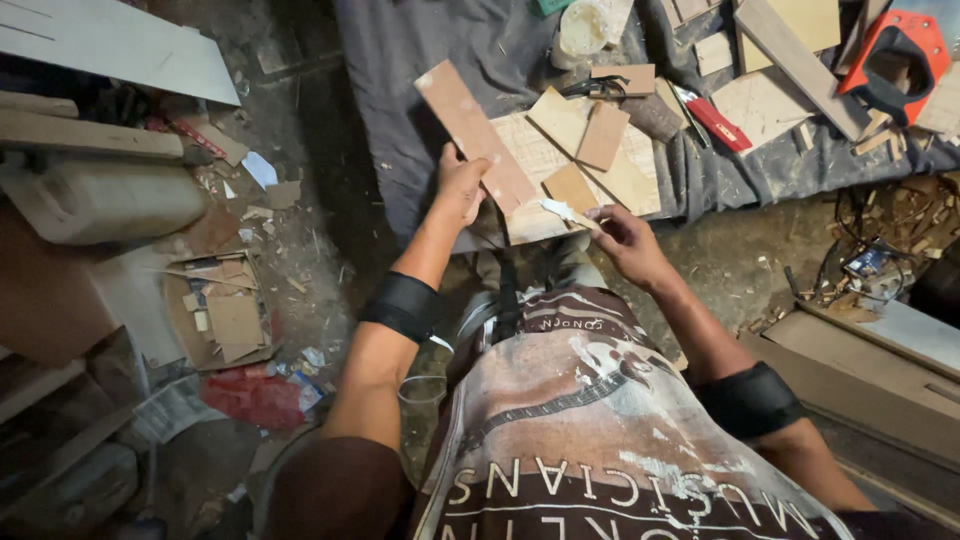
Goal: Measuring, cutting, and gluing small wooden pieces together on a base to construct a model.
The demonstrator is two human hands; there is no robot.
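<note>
My left hand (460,185) grips a long brown wooden strip (472,130) near its lower end; the strip slants up to the left over a dark cloth. My right hand (625,240) pinches a small stick with a white glue-smeared tip (560,210), which touches the edge of a pale plywood piece (530,150). Several smaller brown and tan wood pieces (600,135) lie on that plywood. Both wrists wear black bands.
A dark cloth (400,80) covers the work surface with wood offcuts, a red utility knife (718,125), a red-handled saw (895,60) and a white tub (583,28). Cardboard scraps, a white jerrycan (95,200) and boards litter the dirt floor at left; tangled wires lie at right.
</note>
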